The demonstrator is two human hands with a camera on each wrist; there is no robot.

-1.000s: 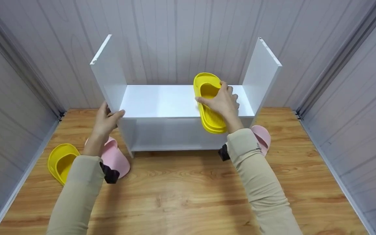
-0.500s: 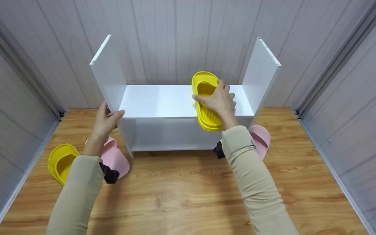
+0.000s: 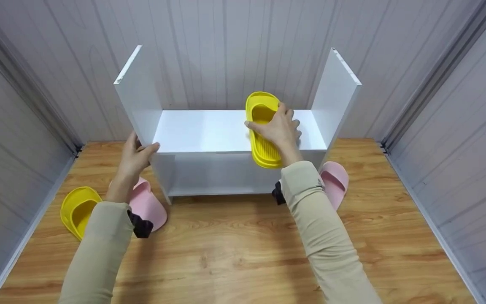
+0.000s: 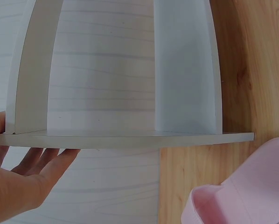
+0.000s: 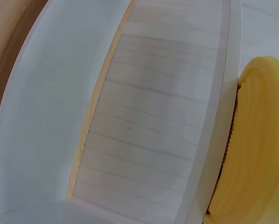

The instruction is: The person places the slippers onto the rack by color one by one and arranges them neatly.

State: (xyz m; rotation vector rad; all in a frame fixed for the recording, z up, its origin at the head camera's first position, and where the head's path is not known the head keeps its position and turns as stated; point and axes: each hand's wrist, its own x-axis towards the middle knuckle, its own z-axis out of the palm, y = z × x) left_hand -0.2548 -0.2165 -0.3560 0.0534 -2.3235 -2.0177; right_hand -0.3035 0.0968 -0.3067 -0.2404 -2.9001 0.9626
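Slipper [image 3: 263, 146], yellow, gripped in right hand [image 3: 281, 131]; left hand [image 3: 134, 157], well apart, pinches shelf side [image 3: 137, 95].

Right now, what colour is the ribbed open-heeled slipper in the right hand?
The slipper is yellow, seen best in the head view.

Premises: a small, walled-in indoor bay, furnished like a home entryway; whether a real dwelling or a built booth cannot be determined. Enclosure on 3 sides: back wall [image 3: 201, 55], left wall [image 3: 2, 169] and right wall [image 3: 462, 143], all pale panels with a wood-grain pattern, joined by grey corner trim [image 3: 444, 69]. Floor [image 3: 226, 261]: wood-look. Domestic items noted: 1 white shelf unit [image 3: 203, 131], 2 pink slippers [image 3: 147, 207], 2 yellow slippers [image 3: 268, 154].
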